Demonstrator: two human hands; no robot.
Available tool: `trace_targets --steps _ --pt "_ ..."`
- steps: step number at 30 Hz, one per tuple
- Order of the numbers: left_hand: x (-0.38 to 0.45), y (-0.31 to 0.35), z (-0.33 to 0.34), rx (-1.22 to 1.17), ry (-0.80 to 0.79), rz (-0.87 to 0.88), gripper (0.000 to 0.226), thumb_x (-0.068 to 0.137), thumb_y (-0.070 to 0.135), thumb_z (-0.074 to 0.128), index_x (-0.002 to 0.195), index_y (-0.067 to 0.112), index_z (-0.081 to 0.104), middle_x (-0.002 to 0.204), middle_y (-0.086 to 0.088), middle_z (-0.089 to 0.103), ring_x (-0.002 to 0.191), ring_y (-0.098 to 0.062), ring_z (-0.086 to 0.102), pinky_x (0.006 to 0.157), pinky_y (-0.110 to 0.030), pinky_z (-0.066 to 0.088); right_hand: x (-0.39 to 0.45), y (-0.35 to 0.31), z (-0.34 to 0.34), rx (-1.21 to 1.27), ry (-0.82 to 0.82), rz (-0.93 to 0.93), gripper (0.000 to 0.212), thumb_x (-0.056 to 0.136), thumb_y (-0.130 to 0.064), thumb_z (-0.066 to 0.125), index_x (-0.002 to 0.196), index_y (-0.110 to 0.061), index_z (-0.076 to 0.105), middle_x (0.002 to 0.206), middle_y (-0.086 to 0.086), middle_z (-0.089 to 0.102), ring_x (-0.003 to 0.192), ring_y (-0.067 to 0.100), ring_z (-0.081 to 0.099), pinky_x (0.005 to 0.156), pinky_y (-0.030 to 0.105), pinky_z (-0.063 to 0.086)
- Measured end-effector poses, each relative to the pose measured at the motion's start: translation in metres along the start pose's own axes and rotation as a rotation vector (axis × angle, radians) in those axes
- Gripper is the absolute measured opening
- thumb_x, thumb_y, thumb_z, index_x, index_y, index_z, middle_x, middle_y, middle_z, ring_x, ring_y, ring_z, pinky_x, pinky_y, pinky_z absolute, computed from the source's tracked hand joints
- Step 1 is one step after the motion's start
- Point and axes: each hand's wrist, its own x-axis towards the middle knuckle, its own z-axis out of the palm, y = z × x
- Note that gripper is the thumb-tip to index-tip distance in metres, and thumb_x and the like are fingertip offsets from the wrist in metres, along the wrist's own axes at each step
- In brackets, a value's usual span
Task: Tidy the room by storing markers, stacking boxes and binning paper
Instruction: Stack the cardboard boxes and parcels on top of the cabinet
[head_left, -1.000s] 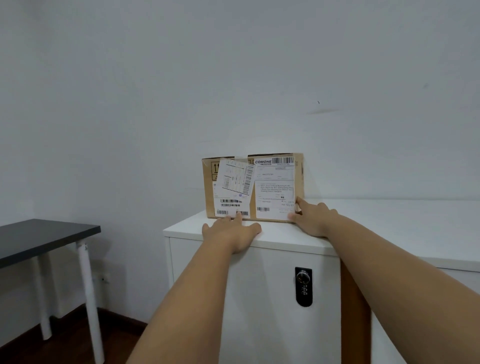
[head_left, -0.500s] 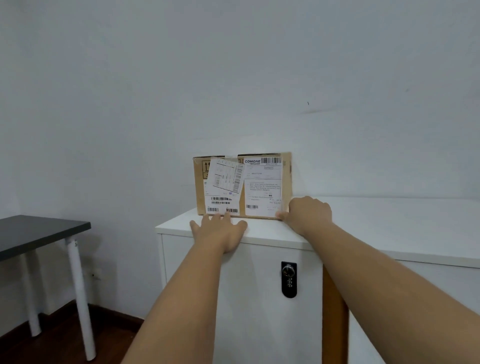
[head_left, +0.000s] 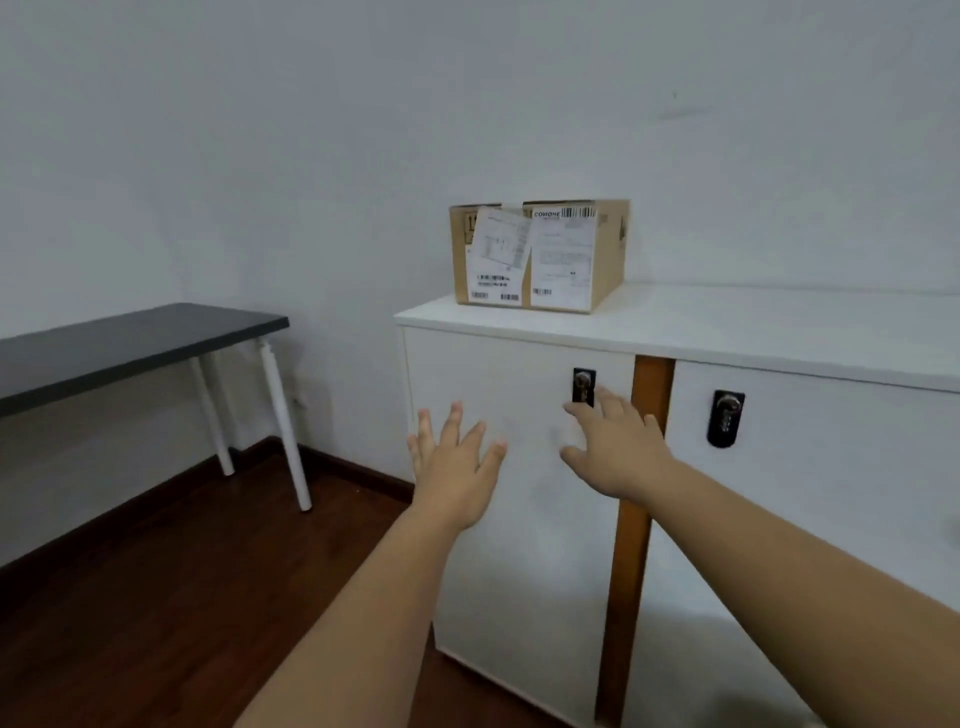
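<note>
Cardboard box (head_left: 537, 254) was what this step concerned, and it sat upright in the upper middle of the frame, on the left end of the white cabinet top (head_left: 727, 332), close to the wall, its labelled face turned toward us. We had both hands in the lower middle of the frame, in front of the cabinet door (head_left: 519, 519) and well below the box, neither touching it. Our left hand (head_left: 457, 467) was empty with fingers spread apart; our right hand (head_left: 615, 452) was likewise empty and spread, its fingertips just in front of the black lock (head_left: 583, 387) on that door. We judged the box to be set down and the placing step finished or nearly so. To stack well here, we thought any further box should be carried with one hand on each side, lowered squarely so its edges met those of this one, and let go only once it sat flat and steady.
</note>
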Motion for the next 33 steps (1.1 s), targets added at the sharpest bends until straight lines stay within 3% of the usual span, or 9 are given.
trace_targets --steps 5,9,11,16,21,23,25,28,33 --pt "-0.155 -0.023 0.049 -0.092 -0.129 -0.149 0.054 0.102 0.051 0.027 0.149 0.03 0.041 0.166 0.006 0.012 0.151 -0.027 -0.014 0.118 -0.05 -0.01 -0.112 0.002 0.06 0.21 -0.286 0.049 0.065 0.089 -0.051 0.049 0.148 -0.036 0.026 0.161 0.007 0.009 0.147 0.03 0.011 0.117 0.049 0.02" --pt "-0.285 -0.047 0.083 -0.035 -0.341 -0.277 0.055 0.1 0.055 0.031 0.15 0.031 0.039 0.165 0.009 0.01 0.151 -0.027 -0.012 0.119 -0.051 -0.006 -0.209 0.023 0.117 0.185 -0.706 0.119 0.081 0.085 -0.062 0.052 0.152 -0.033 0.017 0.162 0.009 0.006 0.147 0.033 0.013 0.117 0.047 0.022" --pt "-0.34 -0.054 0.089 -0.012 -0.438 -0.371 0.058 0.1 0.055 0.032 0.152 0.029 0.035 0.166 0.008 0.007 0.152 -0.027 -0.01 0.119 -0.051 -0.004 -0.255 0.029 0.137 0.169 -0.814 0.141 0.086 0.082 -0.066 0.052 0.153 -0.033 0.016 0.162 0.008 0.008 0.148 0.032 0.014 0.118 0.047 0.021" --pt "-0.438 -0.045 0.096 -0.028 -0.607 -0.533 0.067 0.097 0.055 0.038 0.156 0.026 0.023 0.167 0.003 0.001 0.152 -0.028 -0.007 0.12 -0.048 0.001 -0.348 0.048 0.168 0.258 -0.863 0.25 0.083 0.083 -0.053 0.059 0.152 -0.026 0.022 0.158 0.007 0.025 0.143 0.029 0.028 0.115 0.042 0.029" --pt "-0.52 -0.024 0.107 -0.09 -0.593 -0.65 0.073 0.096 0.045 0.05 0.156 0.017 0.021 0.166 -0.01 0.004 0.152 -0.029 0.004 0.12 -0.036 0.011 -0.406 0.068 0.19 0.362 -0.878 0.36 0.079 0.084 -0.042 0.062 0.151 -0.02 0.025 0.154 0.008 0.034 0.137 0.029 0.037 0.11 0.038 0.035" --pt "-0.552 -0.007 0.114 -0.27 -0.526 -0.756 0.07 0.092 0.03 0.06 0.151 0.009 0.028 0.161 -0.015 0.02 0.149 -0.032 0.015 0.119 -0.036 0.02 -0.421 0.07 0.195 0.401 -0.874 0.401 0.08 0.085 -0.041 0.062 0.152 -0.022 0.022 0.154 0.008 0.035 0.136 0.03 0.039 0.108 0.036 0.037" --pt "-0.58 0.009 0.121 -0.532 -0.412 -0.941 0.064 0.085 0.013 0.069 0.14 0.009 0.036 0.137 -0.011 0.045 0.135 -0.034 0.039 0.106 -0.033 0.036 -0.435 0.07 0.201 0.414 -0.874 0.425 0.081 0.085 -0.04 0.061 0.153 -0.021 0.02 0.152 0.01 0.037 0.132 0.031 0.042 0.105 0.037 0.04" --pt "-0.607 0.033 0.134 -0.742 -0.473 -1.106 0.067 0.088 0.009 0.066 0.146 0.008 0.032 0.129 -0.009 0.053 0.116 -0.024 0.05 0.092 -0.025 0.037 -0.453 0.071 0.213 0.415 -0.837 0.405 0.077 0.083 -0.034 0.062 0.15 -0.021 0.026 0.147 0.012 0.043 0.129 0.032 0.045 0.106 0.041 0.04" --pt "-0.622 0.055 0.153 -1.003 -0.53 -1.137 0.052 0.095 0.005 0.055 0.143 0.012 0.039 0.143 -0.007 0.054 0.129 -0.026 0.05 0.112 -0.04 0.038 -0.469 0.072 0.23 0.447 -0.789 0.363 0.066 0.084 -0.022 0.063 0.145 -0.021 0.035 0.139 0.007 0.052 0.122 0.027 0.05 0.091 0.03 0.041"
